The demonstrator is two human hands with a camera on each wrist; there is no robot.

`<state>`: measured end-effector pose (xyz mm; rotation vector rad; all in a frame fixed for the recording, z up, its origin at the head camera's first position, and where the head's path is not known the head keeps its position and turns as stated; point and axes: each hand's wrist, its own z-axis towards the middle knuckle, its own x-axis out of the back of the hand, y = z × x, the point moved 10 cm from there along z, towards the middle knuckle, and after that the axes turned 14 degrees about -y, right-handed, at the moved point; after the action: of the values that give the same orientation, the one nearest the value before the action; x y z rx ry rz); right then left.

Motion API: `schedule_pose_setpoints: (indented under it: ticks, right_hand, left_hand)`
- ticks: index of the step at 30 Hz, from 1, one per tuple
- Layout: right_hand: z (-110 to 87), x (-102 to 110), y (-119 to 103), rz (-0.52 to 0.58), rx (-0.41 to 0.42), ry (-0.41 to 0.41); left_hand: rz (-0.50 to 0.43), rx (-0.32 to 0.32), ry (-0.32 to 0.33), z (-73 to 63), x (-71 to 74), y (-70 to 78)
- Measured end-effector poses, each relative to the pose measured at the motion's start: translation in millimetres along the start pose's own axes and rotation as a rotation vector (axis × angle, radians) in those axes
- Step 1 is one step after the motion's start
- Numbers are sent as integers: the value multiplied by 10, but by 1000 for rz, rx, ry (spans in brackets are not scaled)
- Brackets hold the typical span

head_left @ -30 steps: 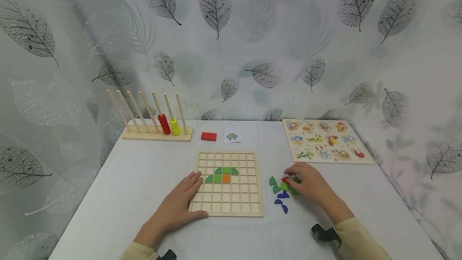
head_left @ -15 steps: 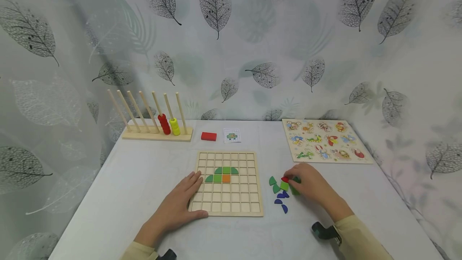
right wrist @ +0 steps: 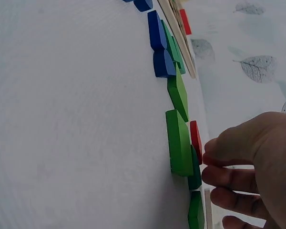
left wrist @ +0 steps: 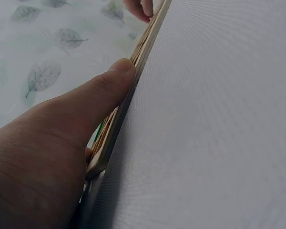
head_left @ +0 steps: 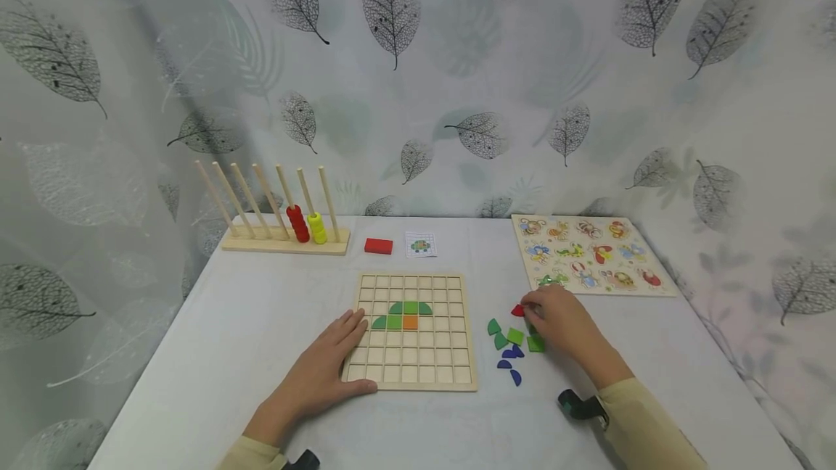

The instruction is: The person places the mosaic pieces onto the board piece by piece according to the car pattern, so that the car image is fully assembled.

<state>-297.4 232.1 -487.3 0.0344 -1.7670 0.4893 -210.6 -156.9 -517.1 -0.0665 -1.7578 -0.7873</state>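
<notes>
My left hand (head_left: 320,357) rests on the left edge of a wooden grid board (head_left: 426,373), fingers along its side and thumb (left wrist: 119,71) at its near edge. Several green tiles (head_left: 395,323) and an orange tile (head_left: 410,322) sit in the board's cells. To the right of the board, my right hand (head_left: 562,321) pinches a small red curved tile (head_left: 517,310) at its right end, thumb and index fingertips close together there. Loose green tiles (head_left: 515,336) and blue tiles (head_left: 505,364) lie just below. A larger green tile (right wrist: 179,143) stands out beside the red one in the right wrist view.
At the back left stands a wooden peg rack (head_left: 287,241) with red and yellow rings. A red block (head_left: 379,246) and a turtle picture card (head_left: 421,244) lie behind the board. An insect puzzle board (head_left: 591,256) lies at the back right, near my right hand.
My right hand has moved slightly away from me, and the red tile has shifted with it, off the green tiles. More of the larger green tile shows. The left hand stays put.
</notes>
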Motion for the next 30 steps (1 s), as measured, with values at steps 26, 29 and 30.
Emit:
schedule_pose_setpoints:
  ticks: [26, 29, 30]
  right_hand:
    - [48, -71, -79, 75, -77, 0]
    - [51, -82, -71, 104, -75, -2]
    - [55, -87, -70, 107, -71, -1]
  left_hand:
    - [-10, -7, 6, 0, 8, 10]
    - [-2, -12, 15, 0, 16, 23]
    - [0, -13, 18, 1, 17, 25]
